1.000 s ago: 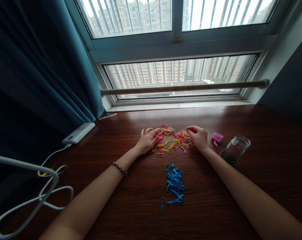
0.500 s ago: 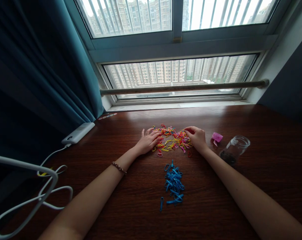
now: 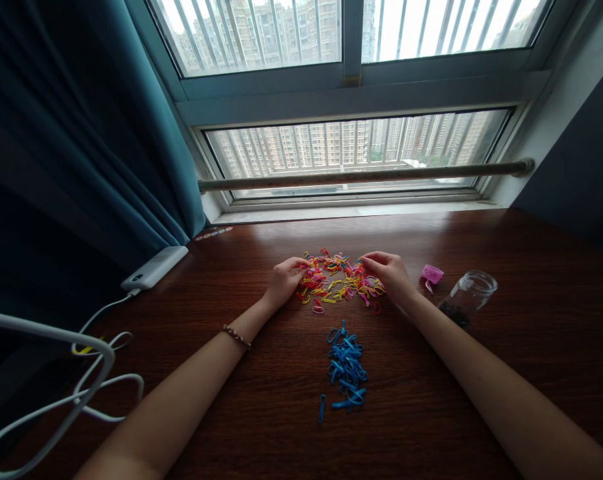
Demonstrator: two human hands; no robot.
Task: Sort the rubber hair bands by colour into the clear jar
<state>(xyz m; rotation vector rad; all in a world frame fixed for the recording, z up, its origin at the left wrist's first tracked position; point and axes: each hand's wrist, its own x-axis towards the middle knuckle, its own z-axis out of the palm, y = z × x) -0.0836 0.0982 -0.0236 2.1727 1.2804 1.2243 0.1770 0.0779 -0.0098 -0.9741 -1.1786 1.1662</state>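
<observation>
A loose pile of small rubber bands [image 3: 337,287], mostly red, yellow and pink, lies on the dark wooden table between my two hands. My left hand [image 3: 285,279] rests at the pile's left edge, fingers curled together among the bands; what they hold, if anything, is hidden. At the upper right of the pile my right hand [image 3: 387,271] pinches with thumb and forefinger, and a speck of blue, seemingly a rubber band, shows at the fingertips. Nearer to me is a separate heap of blue rubber bands [image 3: 347,363], with one single blue band [image 3: 322,408] beside it.
Right of my right hand lie a pink piece [image 3: 432,273] and a tilted clear jar [image 3: 474,290] with dark contents. A white device [image 3: 155,268] with a cable [image 3: 104,383] sits at left by the blue curtain [image 3: 146,167]. A rail [image 3: 361,177] crosses the window behind.
My left hand has drawn slightly left, and its spread fingers have curled in. My right hand has shifted a little left, toward the pile's upper middle. The blue heap has not changed.
</observation>
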